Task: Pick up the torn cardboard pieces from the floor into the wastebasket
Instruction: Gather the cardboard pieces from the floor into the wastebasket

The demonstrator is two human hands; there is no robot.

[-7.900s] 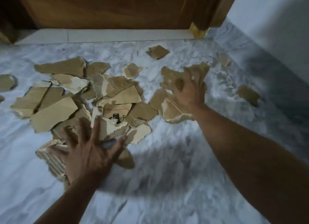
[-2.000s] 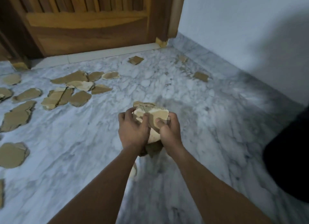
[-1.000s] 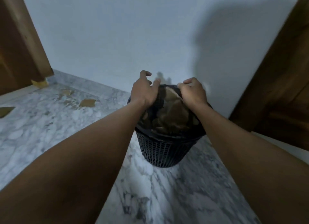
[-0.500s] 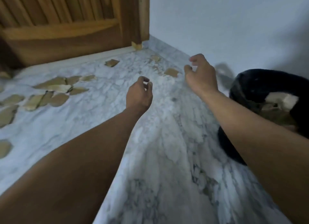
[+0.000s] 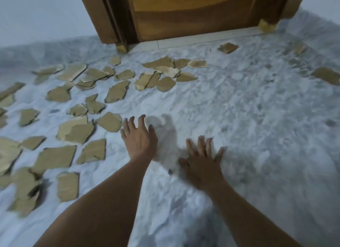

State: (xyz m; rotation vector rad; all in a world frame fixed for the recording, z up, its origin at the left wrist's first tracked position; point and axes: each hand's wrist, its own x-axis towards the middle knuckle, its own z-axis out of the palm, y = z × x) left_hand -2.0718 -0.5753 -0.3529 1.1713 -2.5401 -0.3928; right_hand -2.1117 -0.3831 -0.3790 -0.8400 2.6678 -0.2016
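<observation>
Several torn brown cardboard pieces point(image 5: 75, 130) lie scattered over the left and middle of the marble floor point(image 5: 248, 117). A cluster point(image 5: 165, 73) sits nearer the door, and lone scraps lie at the right point(image 5: 326, 75) and by the threshold point(image 5: 228, 47). My left hand point(image 5: 138, 138) hovers open, fingers spread, just right of the nearest piece point(image 5: 110, 121). My right hand point(image 5: 201, 163) is open over bare floor, lower and to the right. Both hands hold nothing. The wastebasket is out of view.
A wooden door point(image 5: 193, 12) and its frame stand at the far side, with a pale threshold strip point(image 5: 193, 41) below. White walls meet the floor at the far left and far right.
The view swung left from the black wastebasket, which left the frame. The cardboard-strewn floor now fills the view. Both hands, loosely curled before, spread open and dropped toward the floor.
</observation>
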